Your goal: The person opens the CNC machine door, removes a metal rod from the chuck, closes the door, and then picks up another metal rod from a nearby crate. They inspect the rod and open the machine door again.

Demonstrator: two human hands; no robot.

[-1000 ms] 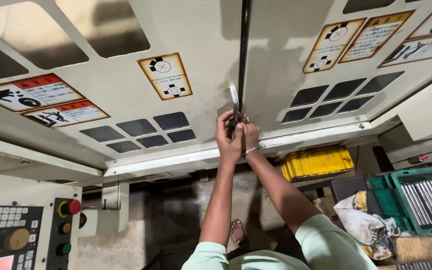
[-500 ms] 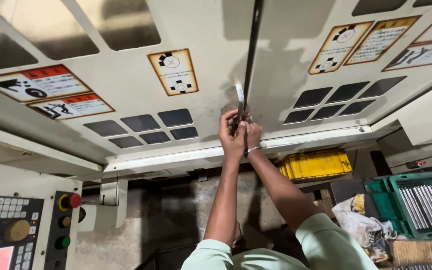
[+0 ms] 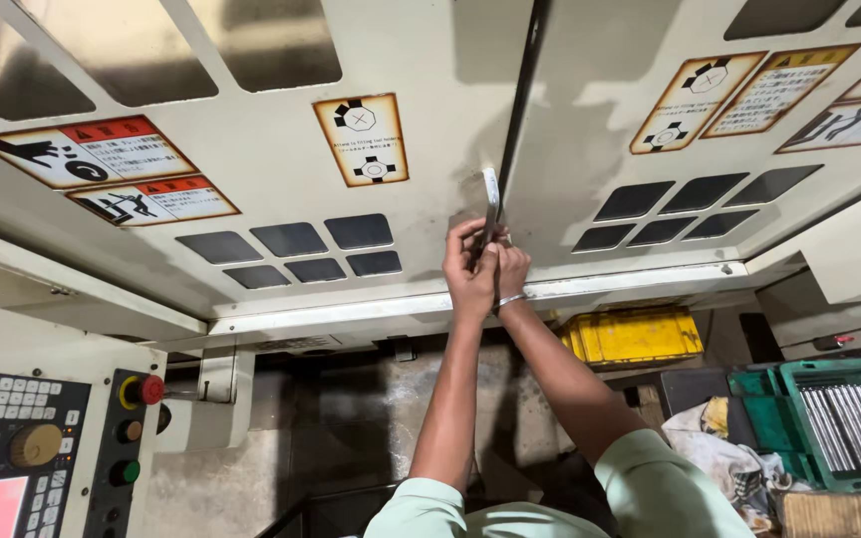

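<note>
Both my hands reach out together to a metal handle (image 3: 490,204) at the seam of two cream sliding machine doors (image 3: 430,60). My left hand (image 3: 470,274) wraps its fingers around the handle's lower part. My right hand (image 3: 510,269), with a thin bangle at the wrist, presses against the left and grips the same handle. A dark gap (image 3: 520,100) runs up between the doors above the handle. My pale green sleeves show at the bottom edge.
Warning stickers (image 3: 102,169) and dark square vents (image 3: 291,249) cover the doors. A control panel with a keypad, knob and coloured buttons (image 3: 132,428) stands at lower left. Beyond lie a yellow crate (image 3: 635,334), a green tray of metal rods (image 3: 849,418) and rags (image 3: 719,448).
The view has shifted slightly, so the hands and handle sit a little lower and more central. Both hands keep their grip on the handle; the gap looks much the same.
</note>
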